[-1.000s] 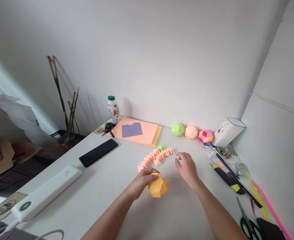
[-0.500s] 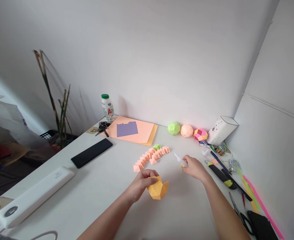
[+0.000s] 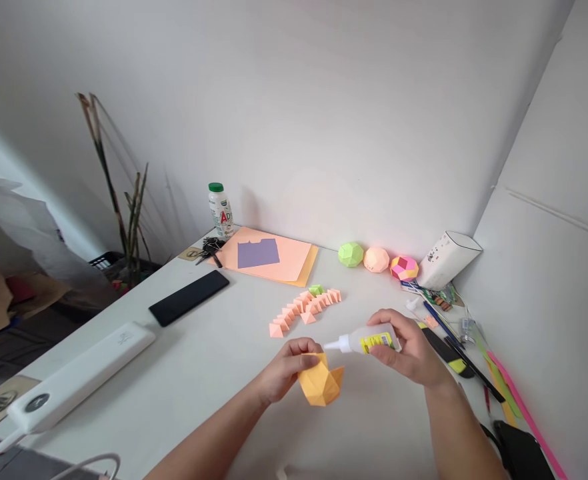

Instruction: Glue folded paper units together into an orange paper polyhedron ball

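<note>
My left hand (image 3: 290, 369) is closed on a yellow-orange folded paper polyhedron (image 3: 319, 383), thumb on its near face; a pointed flap sticks out at its right side. In my right hand (image 3: 408, 348) lies a clear glue bottle (image 3: 374, 339) with a yellow label, held nearly level. Its white nozzle points left, and the tip is close to the top of the yellow paper shape; whether they touch I cannot tell. Behind both hands, small salmon folded paper pieces (image 3: 308, 317) stand in rows, with a green piece (image 3: 316, 290) at the back.
Green (image 3: 351, 254), peach (image 3: 377, 259) and pink-patterned (image 3: 404, 267) paper balls line the wall. Coloured sheets (image 3: 294, 257) and a green-capped bottle (image 3: 221, 212) stand at the back left. A black phone (image 3: 189, 298) and white power strip (image 3: 84, 377) lie left; a cutter (image 3: 444, 350) lies right.
My right hand has lifted the glue bottle off the table and brought its nozzle to the yellow paper shape. My left hand keeps its hold. The view has shifted slightly.
</note>
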{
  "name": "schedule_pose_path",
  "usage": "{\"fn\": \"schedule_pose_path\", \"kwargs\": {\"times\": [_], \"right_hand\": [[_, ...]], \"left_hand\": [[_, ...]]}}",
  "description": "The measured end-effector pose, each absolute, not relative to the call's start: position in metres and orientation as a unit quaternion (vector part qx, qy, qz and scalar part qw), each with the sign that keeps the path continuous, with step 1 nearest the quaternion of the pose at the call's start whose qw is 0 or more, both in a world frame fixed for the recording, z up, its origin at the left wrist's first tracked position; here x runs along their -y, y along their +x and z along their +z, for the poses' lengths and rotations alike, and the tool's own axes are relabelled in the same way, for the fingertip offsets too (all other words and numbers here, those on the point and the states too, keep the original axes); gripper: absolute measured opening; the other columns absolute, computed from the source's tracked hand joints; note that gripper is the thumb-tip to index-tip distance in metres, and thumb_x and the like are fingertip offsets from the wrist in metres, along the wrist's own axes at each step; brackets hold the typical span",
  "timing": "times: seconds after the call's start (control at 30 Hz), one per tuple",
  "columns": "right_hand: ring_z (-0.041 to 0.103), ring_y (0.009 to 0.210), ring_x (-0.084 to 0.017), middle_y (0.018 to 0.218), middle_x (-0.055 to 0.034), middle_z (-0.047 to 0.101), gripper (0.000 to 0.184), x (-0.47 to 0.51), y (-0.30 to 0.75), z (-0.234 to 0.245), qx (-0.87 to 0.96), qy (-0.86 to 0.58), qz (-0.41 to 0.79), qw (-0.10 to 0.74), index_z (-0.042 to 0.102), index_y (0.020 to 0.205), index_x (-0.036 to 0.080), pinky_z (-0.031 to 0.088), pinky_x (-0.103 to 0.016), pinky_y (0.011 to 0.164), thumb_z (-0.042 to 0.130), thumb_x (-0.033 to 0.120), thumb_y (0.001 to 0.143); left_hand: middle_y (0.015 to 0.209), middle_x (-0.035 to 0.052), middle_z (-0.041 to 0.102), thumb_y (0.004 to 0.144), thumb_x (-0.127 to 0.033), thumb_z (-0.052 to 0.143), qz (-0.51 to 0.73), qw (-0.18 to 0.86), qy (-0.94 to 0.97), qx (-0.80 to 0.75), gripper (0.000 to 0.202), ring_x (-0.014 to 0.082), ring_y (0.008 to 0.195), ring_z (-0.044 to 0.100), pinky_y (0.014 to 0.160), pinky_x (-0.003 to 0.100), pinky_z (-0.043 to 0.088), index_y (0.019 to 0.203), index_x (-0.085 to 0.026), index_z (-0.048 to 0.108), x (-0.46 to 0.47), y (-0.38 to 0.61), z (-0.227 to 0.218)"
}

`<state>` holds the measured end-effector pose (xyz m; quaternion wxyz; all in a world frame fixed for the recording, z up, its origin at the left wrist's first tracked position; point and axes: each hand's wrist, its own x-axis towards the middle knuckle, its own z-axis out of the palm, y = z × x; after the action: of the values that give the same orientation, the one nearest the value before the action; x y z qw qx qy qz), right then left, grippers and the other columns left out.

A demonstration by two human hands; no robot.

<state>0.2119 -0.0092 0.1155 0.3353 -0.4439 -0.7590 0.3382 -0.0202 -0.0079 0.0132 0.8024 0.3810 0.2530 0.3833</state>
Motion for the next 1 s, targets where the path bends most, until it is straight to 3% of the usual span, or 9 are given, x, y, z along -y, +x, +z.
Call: {"fn": "schedule_pose_path", "kwargs": {"times": [0.3, 1.0], "right_hand": [[0.039, 0.052, -0.011, 0.063, 0.0034, 0.045, 0.022, 0.009, 0.204, 0.113, 0.757, -0.423, 0.366, 0.338, 0.053, 0.086, 0.022, 0.033, -0.023, 0.046, 0.063, 0.038, 0.075], [0.045, 0.057, -0.013, 0.065, 0.0021, 0.048, 0.028, 0.003, 0.200, 0.102, 0.721, -0.444, 0.407, 0.343, 0.055, 0.089, 0.021, 0.038, -0.024, 0.051, 0.061, 0.045, 0.075]], "left_hand": [[0.059, -0.0008, 0.053, 0.065, -0.027, 0.068, 0.369, 0.801, 0.389, -0.266, 0.016, 0.0100, 0.053, 0.045, 0.053, 0.024, 0.032, 0.062, -0.014, 0.058, 0.008, -0.020, 0.015], [0.061, -0.0005, 0.048, 0.066, -0.033, 0.068, 0.379, 0.769, 0.448, -0.255, 0.024, 0.0106, 0.055, 0.044, 0.055, 0.025, 0.032, 0.058, -0.015, 0.053, 0.005, -0.030, 0.023]]}}
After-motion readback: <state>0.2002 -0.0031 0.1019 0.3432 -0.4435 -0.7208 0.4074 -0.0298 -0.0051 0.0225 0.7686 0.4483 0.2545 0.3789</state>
